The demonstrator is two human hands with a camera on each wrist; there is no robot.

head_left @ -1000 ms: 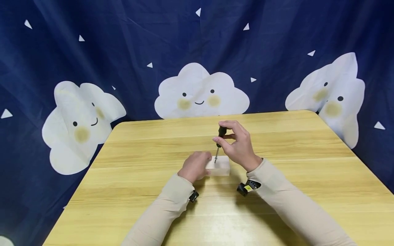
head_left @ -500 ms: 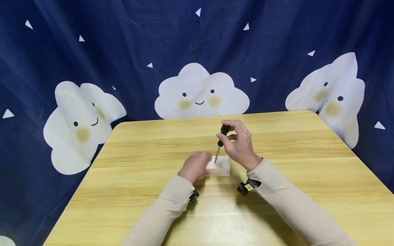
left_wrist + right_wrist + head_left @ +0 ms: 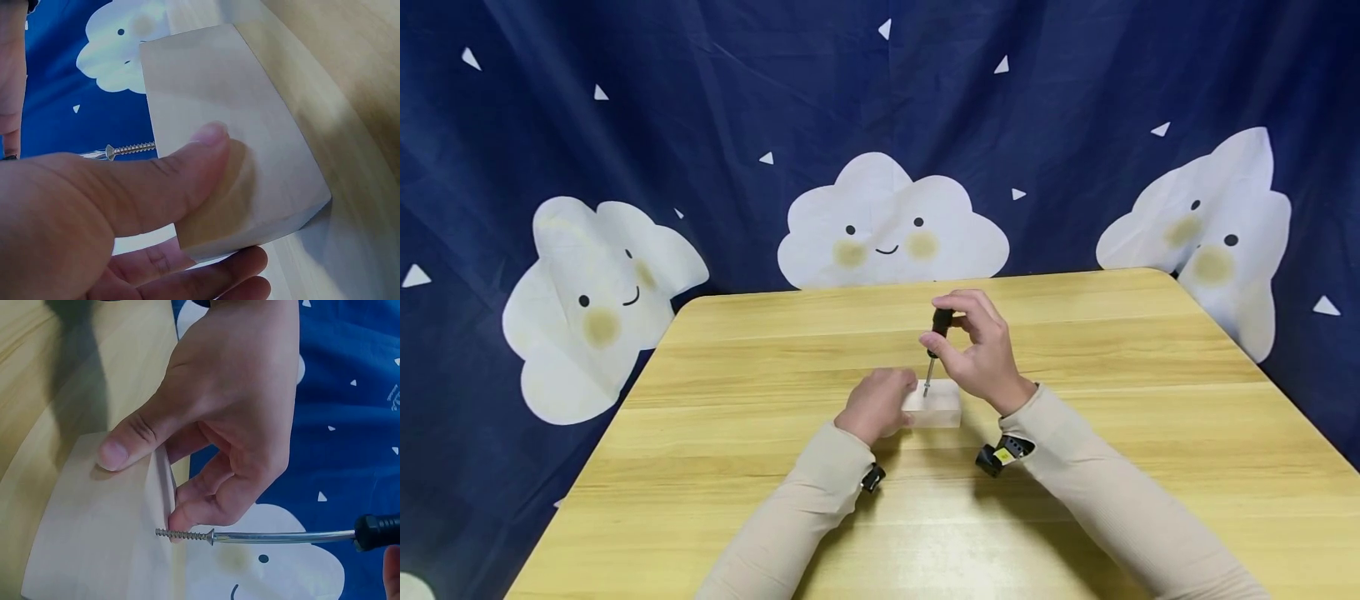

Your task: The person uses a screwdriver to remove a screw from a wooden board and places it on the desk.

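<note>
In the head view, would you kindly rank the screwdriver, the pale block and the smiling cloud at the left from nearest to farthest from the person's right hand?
1. Screwdriver: nearest, held in the right hand.
2. Pale block: below the screwdriver, in the left hand's grip.
3. Smiling cloud: farthest, at the left on the blue curtain.

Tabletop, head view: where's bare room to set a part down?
Free: tabletop left of the left sleeve, right of the right sleeve, both far corners by the curtain, and between the sleeves, nearside. Crowded: the middle; left hand grips the block, right hand holds the screwdriver.
</note>
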